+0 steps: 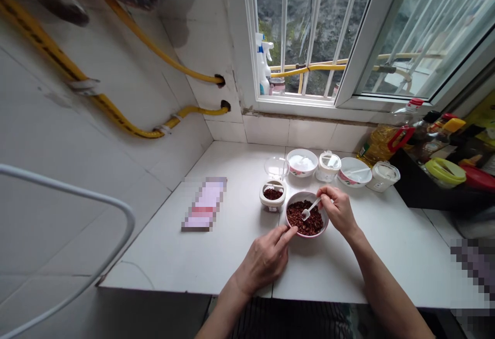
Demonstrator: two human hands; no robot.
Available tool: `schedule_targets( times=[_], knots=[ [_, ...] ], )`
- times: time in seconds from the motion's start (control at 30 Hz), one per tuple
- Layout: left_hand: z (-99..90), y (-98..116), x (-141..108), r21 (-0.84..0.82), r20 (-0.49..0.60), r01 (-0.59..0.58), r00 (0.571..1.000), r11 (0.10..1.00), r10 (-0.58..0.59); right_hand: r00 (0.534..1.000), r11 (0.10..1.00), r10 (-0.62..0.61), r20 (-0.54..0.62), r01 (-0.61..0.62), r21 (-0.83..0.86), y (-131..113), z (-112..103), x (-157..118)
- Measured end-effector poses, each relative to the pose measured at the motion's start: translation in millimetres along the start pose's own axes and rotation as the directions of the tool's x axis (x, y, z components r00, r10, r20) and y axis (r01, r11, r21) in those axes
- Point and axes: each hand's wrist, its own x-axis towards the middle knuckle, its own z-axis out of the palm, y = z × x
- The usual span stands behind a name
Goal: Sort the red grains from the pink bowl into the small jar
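Observation:
My right hand pinches the handle of a small white spoon, its scoop over dark red, peppercorn-like spice. That spice fills much of a pink-rimmed bowl on the counter. At the bowl's near left rim, my left hand steadies it with thumb and fingers; the fingers' undersides are hidden. Just left of the bowl stands a small white seasoning jar, holding more of the red spice. Its clear lid is tipped up behind it.
Behind stand a bowl of white powder, a closed seasoning jar, another bowl with a white spoon in it, and a second lidded jar. An oil bottle is at right. A blurred flat pink item lies left.

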Motion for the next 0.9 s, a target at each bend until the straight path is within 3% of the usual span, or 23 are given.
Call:
schedule_targets(
  times=[0.2,0.43,0.63,0.77,0.9],
  knots=[
    [-1.1,0.8,0.8,-0.010,-0.001,0.001,1.000,1.000,-0.002,1.000,1.000,0.013,0.010,-0.013,0.018,2.0,1.6,1.4],
    [-2.3,1.4,1.6,-0.023,-0.010,-0.004,1.000,1.000,0.004,0.978,0.933,0.198,0.065,-0.208,0.294,0.8,1.1,4.5],
    [-1.7,1.2,1.7,-0.022,-0.013,-0.005,1.000,1.000,0.004,0.952,0.862,0.297,0.075,-0.301,0.407,3.9,0.5,7.3],
    [-1.0,0.3,1.3,-0.019,-0.019,-0.010,1.000,1.000,0.010,0.960,0.856,0.278,0.048,-0.270,0.440,0.5,3.7,8.0],
    [0.6,-0.5,-0.1,-0.018,-0.019,-0.003,1.000,1.000,0.003,0.987,0.886,0.154,-0.056,-0.113,0.450,-15.2,15.5,6.5]
  ],
)
